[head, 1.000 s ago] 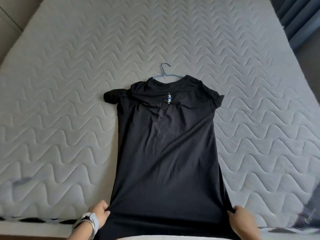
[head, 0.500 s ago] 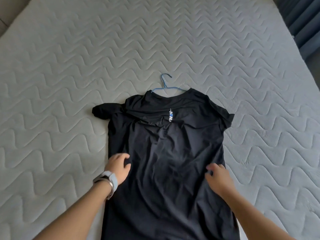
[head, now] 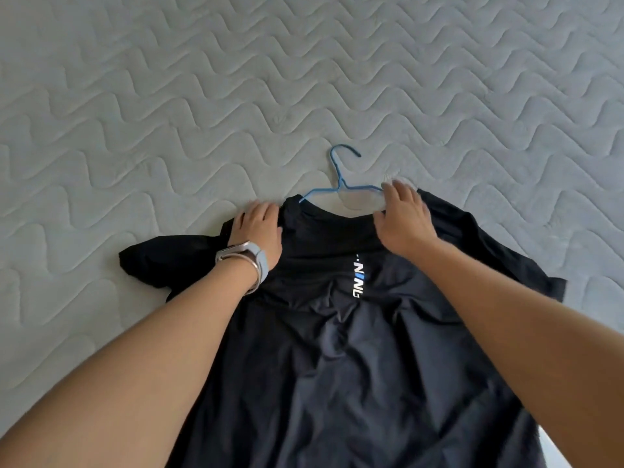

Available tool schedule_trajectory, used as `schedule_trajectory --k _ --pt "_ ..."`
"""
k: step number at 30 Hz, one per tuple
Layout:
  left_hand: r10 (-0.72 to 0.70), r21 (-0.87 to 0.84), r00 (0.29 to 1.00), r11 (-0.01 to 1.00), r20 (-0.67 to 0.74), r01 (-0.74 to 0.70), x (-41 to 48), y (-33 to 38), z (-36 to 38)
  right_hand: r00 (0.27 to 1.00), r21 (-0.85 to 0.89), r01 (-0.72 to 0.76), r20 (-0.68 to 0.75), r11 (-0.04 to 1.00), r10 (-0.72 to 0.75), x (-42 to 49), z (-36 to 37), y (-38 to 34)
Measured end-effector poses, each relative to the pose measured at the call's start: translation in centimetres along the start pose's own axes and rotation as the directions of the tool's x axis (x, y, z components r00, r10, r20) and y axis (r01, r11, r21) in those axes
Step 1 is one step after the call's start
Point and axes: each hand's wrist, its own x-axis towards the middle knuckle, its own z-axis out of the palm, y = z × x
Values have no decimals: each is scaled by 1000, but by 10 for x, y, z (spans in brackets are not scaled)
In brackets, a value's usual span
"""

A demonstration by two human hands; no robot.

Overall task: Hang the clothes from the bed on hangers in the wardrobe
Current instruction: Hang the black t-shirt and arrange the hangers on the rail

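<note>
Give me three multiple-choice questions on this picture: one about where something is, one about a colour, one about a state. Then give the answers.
1. Where is the hook of the hanger?
A. On the mattress, beyond the collar
B. Under the hem
C. On a wardrobe rail

2. What colour is the hanger?
A. White
B. Red
C. Blue

3. How is the black T-shirt lying?
A. Folded into a square
B. Spread out on the mattress
C. Hanging in the air

Answers:
1 A: the hook lies on the quilting past the neckline.
2 C: its wire is blue.
3 B: the fabric lies spread out on the bed, and one sleeve is bunched.
</note>
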Motion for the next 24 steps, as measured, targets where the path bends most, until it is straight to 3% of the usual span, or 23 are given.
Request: schedule_trajectory --k 3,6,9,11,14,18,21,24 --pt "5 -60 995 998 -97 -11 13 13 1 996 -56 -29 83 998 34 19 2 1" --pt "6 -178 994 984 -105 -24 16 25 -2 999 -94 16 -31 995 -19 15 1 1" --pt "12 -335 993 941 -113 -50 9 33 -18 997 19 41 -64 999 -40 2 -11 2" --pt "33 -424 984 900 -173 -105 -2 36 -39 997 195 65 -48 979 -57 -11 -32 -7" --pt "85 -476 954 852 -287 -219 -26 42 -89 988 384 115 51 916 -145 -36 -85 -36" --pt "149 -480 913 812 -379 -332 -71 51 -179 954 476 166 146 864 -263 -85 -183 -83" --pt "195 -416 862 812 -469 -410 -108 61 -256 942 494 205 136 845 -308 -129 -255 -122" --pt "151 -378 836 840 -528 -390 -147 78 -335 959 546 218 32 809 -280 -182 -325 -153"
